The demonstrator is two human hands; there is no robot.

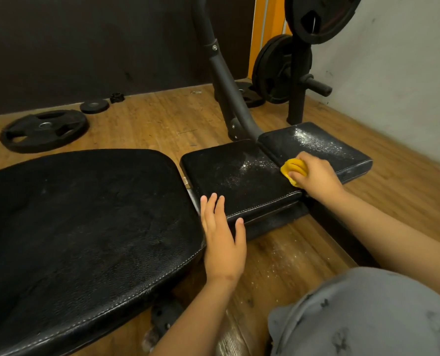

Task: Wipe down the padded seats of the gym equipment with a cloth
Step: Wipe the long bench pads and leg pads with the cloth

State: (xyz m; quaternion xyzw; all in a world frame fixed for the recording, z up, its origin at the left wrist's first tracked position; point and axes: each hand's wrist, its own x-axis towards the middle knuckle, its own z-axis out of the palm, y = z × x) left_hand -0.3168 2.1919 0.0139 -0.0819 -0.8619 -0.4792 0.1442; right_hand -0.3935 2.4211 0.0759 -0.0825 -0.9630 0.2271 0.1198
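Three black padded surfaces lie in a row on the gym machine: one large seat pad point(85, 227) at the left, one square middle pad point(239, 181) and one right pad point(314, 147) beyond it. Both smaller pads are flecked with white specks, and more specks dot the wooden floor point(149, 119) below the middle pad. The right hand point(316, 178) has its fingers curled round a single bunched yellow cloth point(293, 169) and holds it down at the gap between the middle pad and the right pad, touching the right pad's near corner. The left hand point(222, 237) lies flat with straight fingers close together on the near left corner of the middle pad, just beside the large seat pad, with its thumb on the pad's stitched front edge. One curved dark frame tube point(224, 80) rises from behind the two smaller pads. Five weight plates show: one large plate point(44, 131) and one small plate point(94, 107) flat on the floor at the left, one floor plate point(249, 95) behind the tube, and two hung on the rack post point(297, 98), an upper plate point(321, 16) and a lower plate point(280, 69). One small black collar point(117, 97) sits near the small plate. Grey patterned clothing point(368, 312) fills the lower right corner.
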